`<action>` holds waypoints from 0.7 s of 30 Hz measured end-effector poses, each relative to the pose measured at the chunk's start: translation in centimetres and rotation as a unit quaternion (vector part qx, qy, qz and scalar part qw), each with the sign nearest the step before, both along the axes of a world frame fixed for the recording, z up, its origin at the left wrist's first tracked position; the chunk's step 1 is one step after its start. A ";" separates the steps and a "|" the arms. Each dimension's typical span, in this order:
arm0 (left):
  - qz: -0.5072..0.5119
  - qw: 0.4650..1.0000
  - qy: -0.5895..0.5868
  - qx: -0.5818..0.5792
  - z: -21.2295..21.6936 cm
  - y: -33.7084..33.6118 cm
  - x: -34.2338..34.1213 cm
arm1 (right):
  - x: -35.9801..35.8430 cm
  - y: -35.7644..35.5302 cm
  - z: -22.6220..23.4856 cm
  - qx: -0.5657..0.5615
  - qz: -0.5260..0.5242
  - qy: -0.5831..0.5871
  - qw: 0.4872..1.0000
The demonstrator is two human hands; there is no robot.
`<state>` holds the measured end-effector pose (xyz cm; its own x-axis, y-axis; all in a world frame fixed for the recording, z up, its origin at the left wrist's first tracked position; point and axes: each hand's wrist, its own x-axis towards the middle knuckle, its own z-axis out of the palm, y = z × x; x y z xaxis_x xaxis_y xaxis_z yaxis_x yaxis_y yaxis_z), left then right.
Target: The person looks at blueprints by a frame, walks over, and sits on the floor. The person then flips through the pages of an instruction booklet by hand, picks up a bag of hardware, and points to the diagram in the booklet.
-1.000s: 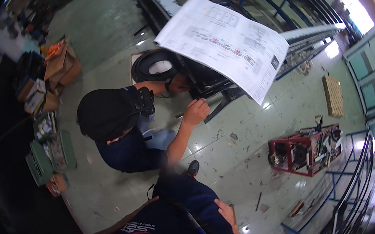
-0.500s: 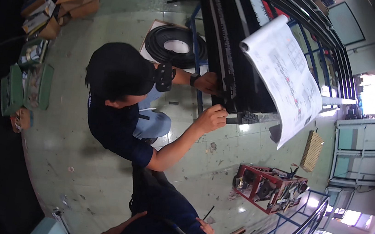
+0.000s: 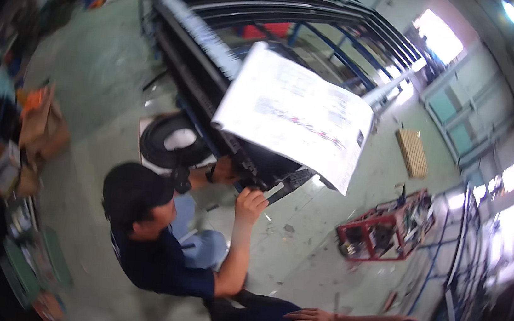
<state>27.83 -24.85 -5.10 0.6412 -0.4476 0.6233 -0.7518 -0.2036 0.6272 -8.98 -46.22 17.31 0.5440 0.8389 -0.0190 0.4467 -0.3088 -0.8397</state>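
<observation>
The right hand (image 3: 313, 318) lies on the wearer's dark clothing (image 3: 264, 317), its grip loose and unclosed, fingers laid out toward the left. The left hand is out of view, so its grip cannot be told. Near the right hand, a co-worker (image 3: 159, 270) in a black cap (image 3: 136, 191) crouches. One of that person's hands (image 3: 250, 207) is raised and curled at the near corner of the black frames (image 3: 185, 67); blur hides whether it holds anything. The other is just beside it, partly hidden. On the frames lies a printed white sheet (image 3: 300, 115), its left edge rolled, its lower right corner hanging over the side. Left of the frames' near corner, a black coil (image 3: 153, 139) lies on the floor (image 3: 283, 265). Farther right stands a red metal frame (image 3: 365, 236) full of parts; at far left, cardboard boxes (image 3: 51, 134).
</observation>
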 end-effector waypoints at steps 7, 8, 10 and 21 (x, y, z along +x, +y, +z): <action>-0.195 0.945 0.071 0.251 10.4 9.5 0.6 | -2.9 -1.9 -0.2 0.034 -0.107 -0.020 0.993; -0.205 0.932 0.090 0.285 11.6 10.5 0.1 | -3.8 -2.2 -0.8 0.026 -0.118 -0.004 0.993; -0.217 0.903 0.135 0.344 14.3 11.8 -1.6 | -5.3 -2.9 -1.6 0.043 -0.136 -0.027 0.989; -0.224 0.706 0.432 0.515 26.6 7.6 -15.1 | -13.9 -9.4 -4.7 0.072 -0.294 0.007 0.953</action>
